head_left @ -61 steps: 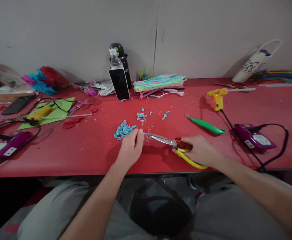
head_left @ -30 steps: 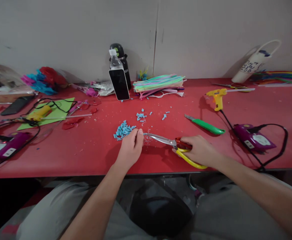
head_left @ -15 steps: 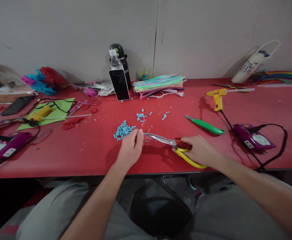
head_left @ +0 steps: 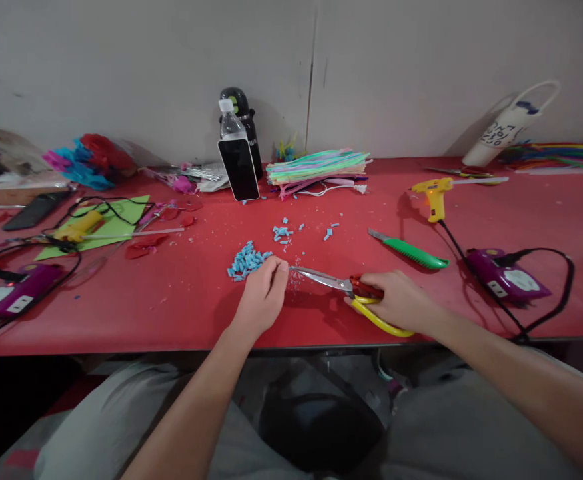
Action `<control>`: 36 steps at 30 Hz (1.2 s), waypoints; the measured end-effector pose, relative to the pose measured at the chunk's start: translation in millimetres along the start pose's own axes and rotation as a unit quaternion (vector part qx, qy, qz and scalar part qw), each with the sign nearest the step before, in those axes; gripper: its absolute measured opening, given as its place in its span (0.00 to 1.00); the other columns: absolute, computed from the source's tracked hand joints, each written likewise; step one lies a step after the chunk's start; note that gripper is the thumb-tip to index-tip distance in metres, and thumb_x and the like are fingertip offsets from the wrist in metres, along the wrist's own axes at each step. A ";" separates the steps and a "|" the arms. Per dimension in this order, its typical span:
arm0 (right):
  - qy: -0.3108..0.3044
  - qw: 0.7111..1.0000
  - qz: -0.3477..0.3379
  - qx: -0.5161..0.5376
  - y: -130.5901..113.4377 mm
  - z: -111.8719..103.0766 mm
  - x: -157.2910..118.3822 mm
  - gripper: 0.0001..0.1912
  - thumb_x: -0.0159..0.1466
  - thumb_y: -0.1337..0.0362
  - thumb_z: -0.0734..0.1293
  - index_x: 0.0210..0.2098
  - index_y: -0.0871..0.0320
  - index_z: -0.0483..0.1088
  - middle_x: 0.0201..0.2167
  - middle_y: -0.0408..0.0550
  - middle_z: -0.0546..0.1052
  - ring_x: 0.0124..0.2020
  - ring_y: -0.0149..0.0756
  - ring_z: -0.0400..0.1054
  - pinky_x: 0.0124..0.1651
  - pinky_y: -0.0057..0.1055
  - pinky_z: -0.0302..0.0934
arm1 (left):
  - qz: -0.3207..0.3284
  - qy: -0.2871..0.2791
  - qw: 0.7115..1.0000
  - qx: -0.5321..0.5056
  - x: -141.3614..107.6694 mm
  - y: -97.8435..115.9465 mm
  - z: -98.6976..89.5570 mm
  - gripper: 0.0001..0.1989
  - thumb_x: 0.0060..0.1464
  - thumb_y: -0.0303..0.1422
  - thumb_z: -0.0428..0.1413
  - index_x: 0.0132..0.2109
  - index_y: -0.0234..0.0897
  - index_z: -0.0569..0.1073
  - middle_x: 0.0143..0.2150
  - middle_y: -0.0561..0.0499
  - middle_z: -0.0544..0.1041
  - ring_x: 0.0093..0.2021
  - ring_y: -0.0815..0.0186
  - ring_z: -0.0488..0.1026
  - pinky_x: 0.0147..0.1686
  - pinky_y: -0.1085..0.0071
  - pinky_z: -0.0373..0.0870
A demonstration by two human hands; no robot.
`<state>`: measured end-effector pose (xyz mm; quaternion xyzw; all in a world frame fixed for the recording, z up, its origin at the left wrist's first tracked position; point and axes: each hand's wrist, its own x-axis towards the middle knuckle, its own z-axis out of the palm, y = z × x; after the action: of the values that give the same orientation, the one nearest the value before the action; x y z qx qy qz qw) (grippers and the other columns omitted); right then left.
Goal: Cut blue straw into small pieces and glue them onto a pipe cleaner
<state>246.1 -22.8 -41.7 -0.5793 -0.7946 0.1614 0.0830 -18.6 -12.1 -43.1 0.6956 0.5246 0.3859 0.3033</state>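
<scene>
My right hand (head_left: 396, 301) is closed around the red and yellow handles of a pair of scissors (head_left: 324, 279), whose blades point left. Fingers of my left hand (head_left: 264, 293) are pinched together just at the blade tips. A small bit of light blue shows between those fingertips and the blades; most of it is hidden by the fingers. Just left of and behind my left hand lies a pile of short light blue pieces (head_left: 246, 260). A smaller cluster of blue pieces (head_left: 282, 232) lies farther back, and tiny crumbs are scattered below the blade tips.
Right of the scissors lies a green utility knife (head_left: 414, 253), with a yellow glue gun (head_left: 436, 198) and purple power block (head_left: 506, 275) beyond. A phone (head_left: 239, 169) leans on a bottle (head_left: 230, 123), beside a bundle of pastel pipe cleaners (head_left: 318, 168). Another glue gun (head_left: 78, 227) lies left.
Almost nothing differs. The scissor blades look slightly closer together at the tips, and my left hand has shifted a hair to the right.
</scene>
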 end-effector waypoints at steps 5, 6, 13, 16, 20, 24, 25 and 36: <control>0.005 1.000 -0.002 0.006 0.8 0.7 -0.9 0.16 0.59 0.49 0.65 0.24 0.55 0.67 0.21 0.44 0.72 0.22 0.31 0.60 0.25 0.29 0.42 | 0.010 0.005 1.000 0.013 -0.4 0.8 0.0 0.16 0.66 0.37 0.43 0.30 0.38 0.62 0.25 0.54 0.65 0.27 0.68 0.62 0.30 0.71 0.58; 0.007 1.000 -0.004 0.006 1.0 1.1 -1.0 0.16 0.59 0.50 0.65 0.24 0.55 0.66 0.21 0.44 0.72 0.22 0.31 0.59 0.25 0.29 0.42 | 0.010 0.006 1.000 0.014 -0.4 0.6 0.1 0.15 0.66 0.37 0.43 0.30 0.38 0.62 0.25 0.54 0.65 0.27 0.69 0.62 0.30 0.71 0.58; 0.004 1.000 -0.003 0.002 1.9 2.2 -0.9 0.16 0.59 0.50 0.65 0.24 0.55 0.64 0.20 0.42 0.69 0.21 0.30 0.56 0.25 0.28 0.42 | 0.007 0.007 1.000 0.007 0.0 -1.6 0.6 0.15 0.66 0.37 0.43 0.30 0.38 0.62 0.25 0.54 0.65 0.27 0.69 0.62 0.30 0.71 0.58; 0.002 1.000 0.000 0.001 1.4 1.3 -1.0 0.16 0.59 0.51 0.65 0.24 0.55 0.64 0.21 0.42 0.70 0.21 0.30 0.57 0.25 0.28 0.43 | 0.007 0.005 1.000 0.006 0.0 -1.3 0.7 0.16 0.66 0.38 0.43 0.30 0.38 0.62 0.25 0.54 0.64 0.27 0.69 0.62 0.30 0.71 0.58; 0.004 1.000 0.002 -0.002 0.9 1.0 -1.1 0.15 0.59 0.51 0.65 0.24 0.55 0.64 0.21 0.42 0.71 0.22 0.30 0.58 0.25 0.29 0.43 | 0.007 0.001 1.000 0.009 -0.1 -0.4 0.5 0.16 0.66 0.38 0.42 0.30 0.38 0.61 0.25 0.54 0.64 0.27 0.69 0.62 0.30 0.71 0.58; 0.009 1.000 -0.003 -0.001 0.9 2.0 -1.0 0.15 0.59 0.52 0.65 0.24 0.55 0.63 0.21 0.42 0.71 0.22 0.30 0.58 0.26 0.28 0.43 | 0.008 -0.003 1.000 0.009 0.0 -0.7 0.2 0.15 0.66 0.37 0.43 0.31 0.38 0.62 0.26 0.55 0.64 0.27 0.69 0.62 0.30 0.72 0.58; 0.009 1.000 -0.003 -0.003 0.9 2.1 -1.0 0.15 0.59 0.52 0.65 0.24 0.55 0.63 0.21 0.41 0.71 0.22 0.30 0.58 0.26 0.28 0.43 | 0.008 -0.002 1.000 0.008 0.1 -0.8 0.2 0.15 0.66 0.37 0.43 0.31 0.38 0.62 0.26 0.55 0.64 0.27 0.70 0.62 0.30 0.72 0.58; 0.008 1.000 -0.001 0.004 2.0 4.1 -1.4 0.17 0.59 0.49 0.65 0.24 0.55 0.62 0.20 0.41 0.69 0.22 0.30 0.55 0.25 0.28 0.43 | 0.007 0.003 1.000 0.002 -0.7 -2.3 0.7 0.15 0.67 0.38 0.43 0.31 0.38 0.62 0.25 0.55 0.64 0.27 0.70 0.62 0.30 0.72 0.58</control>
<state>247.1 -24.2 -46.2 -0.5793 -0.7940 0.1600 0.0917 -19.2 -12.1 -45.5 0.6988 0.5210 0.3891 0.2981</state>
